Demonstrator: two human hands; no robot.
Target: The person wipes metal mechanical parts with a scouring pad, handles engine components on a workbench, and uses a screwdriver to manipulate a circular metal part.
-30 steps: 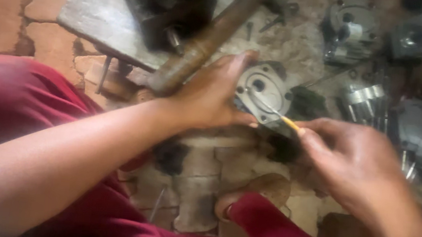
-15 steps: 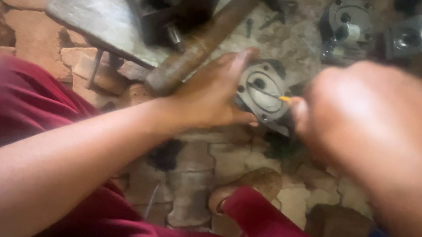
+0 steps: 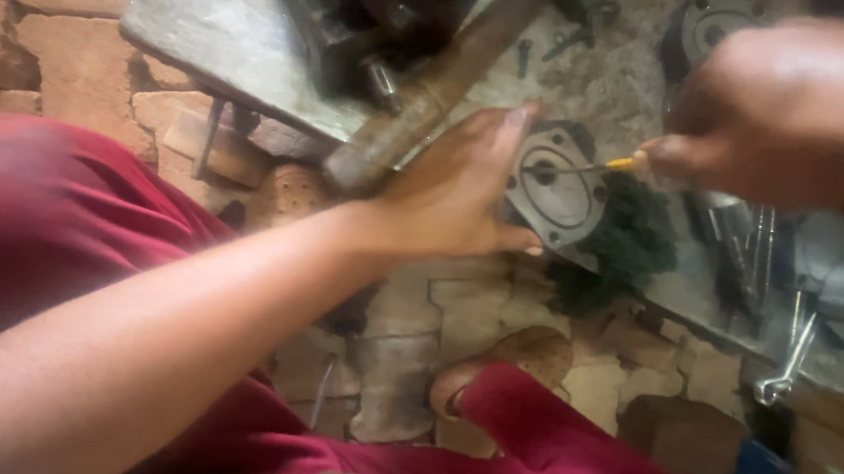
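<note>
The grey slab (image 3: 217, 30) lies on rough brick paving. My left hand (image 3: 455, 195) clamps the round cast-metal cover (image 3: 557, 182) at the slab's edge. My right hand (image 3: 793, 116) pinches a thin yellow-handled pick (image 3: 598, 167), tip on the cover's face.

matt grey metal cover plate (image 3: 556, 187), rough brick floor (image 3: 456, 310)

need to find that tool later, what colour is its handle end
Yellow, on the thin tool in the right hand; head view.
</note>
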